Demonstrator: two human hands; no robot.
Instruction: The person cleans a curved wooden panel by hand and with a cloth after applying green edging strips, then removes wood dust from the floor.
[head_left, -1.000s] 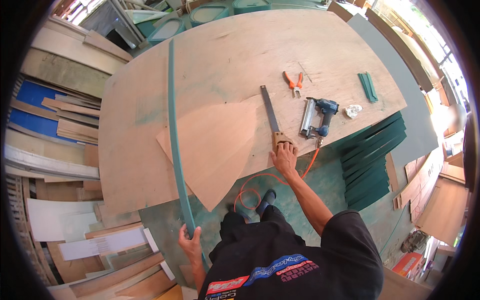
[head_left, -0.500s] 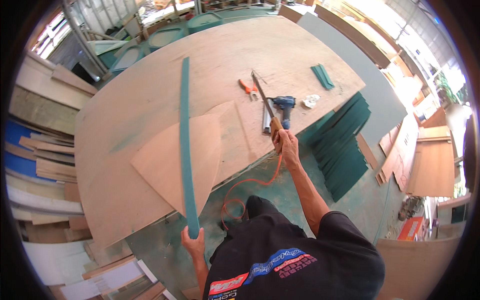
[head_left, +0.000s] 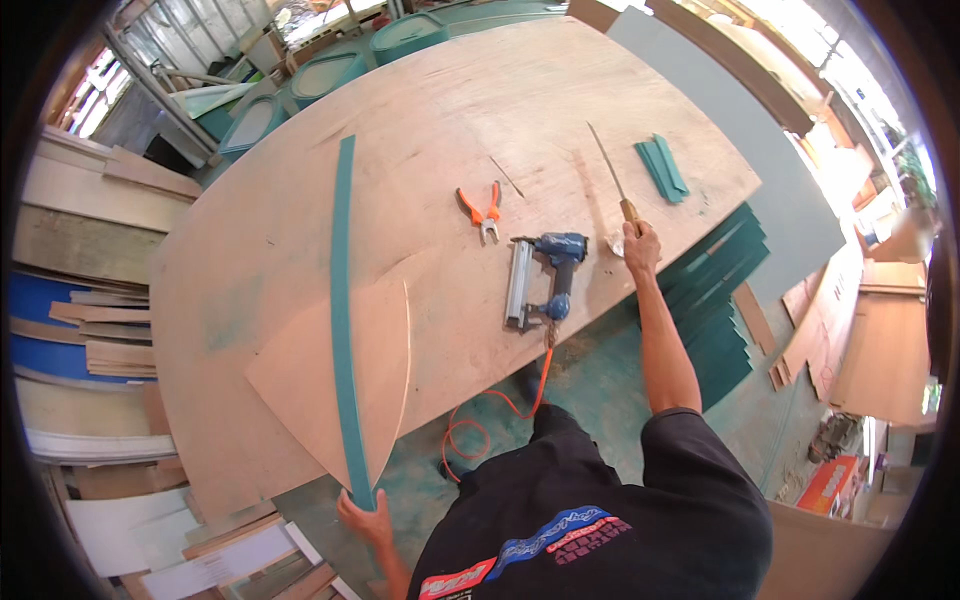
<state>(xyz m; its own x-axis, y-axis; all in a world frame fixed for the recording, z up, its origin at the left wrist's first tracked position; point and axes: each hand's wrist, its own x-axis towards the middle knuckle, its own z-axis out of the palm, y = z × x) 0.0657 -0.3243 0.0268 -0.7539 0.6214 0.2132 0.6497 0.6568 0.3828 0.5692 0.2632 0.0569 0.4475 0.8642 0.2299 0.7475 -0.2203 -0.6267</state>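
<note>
One green strip, end between left fingers

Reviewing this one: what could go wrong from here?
The right hand holds the saw with its blade bare, so a careless swing might nick the short green strips nearby.
The orange hose trails from the nail gun past the person's legs; a snag could drag it off the worktop.
The left hand grips the long green strip only near one end, so it may twist or shift if knocked.
</note>
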